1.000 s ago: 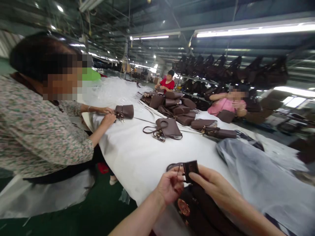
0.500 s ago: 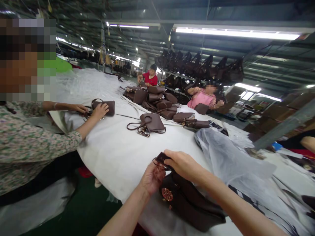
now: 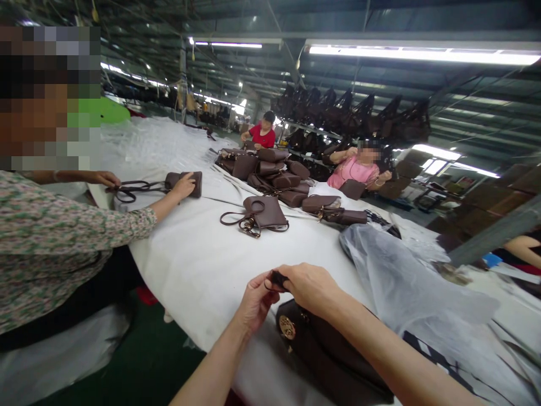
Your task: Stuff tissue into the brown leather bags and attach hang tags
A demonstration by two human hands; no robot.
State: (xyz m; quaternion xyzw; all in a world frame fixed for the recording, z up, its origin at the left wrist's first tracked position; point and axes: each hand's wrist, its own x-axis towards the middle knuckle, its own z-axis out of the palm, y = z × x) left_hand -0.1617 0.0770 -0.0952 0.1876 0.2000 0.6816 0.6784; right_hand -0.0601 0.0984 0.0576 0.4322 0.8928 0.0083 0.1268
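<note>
Close in front of me, a dark brown handbag [image 3: 333, 361] with a round gold-coloured emblem [image 3: 287, 327] lies on the white-covered table [image 3: 198, 270]. Just above its near-left end, my left hand [image 3: 253, 304] and my right hand [image 3: 310, 285] meet at a small dark tag [image 3: 279, 279] with a thin cord. Fingers of my left hand pinch the cord side of the tag. My right hand is closed on the tag's other side, and its fingers cover most of it. My right forearm hides part of the handbag.
A brown bag [image 3: 266, 213] with a looped strap lies beyond my hands, before a heap of brown bags [image 3: 274, 175]. Clear plastic sheeting [image 3: 393, 270] covers the right side. At left, a co-worker's hand [image 3: 183, 186] rests on another bag [image 3: 195, 185]. Two more people sit farther back.
My hands have drawn closer together, and the tag has turned so less of its flat face shows. The co-worker at left has pulled a strap out to the left.
</note>
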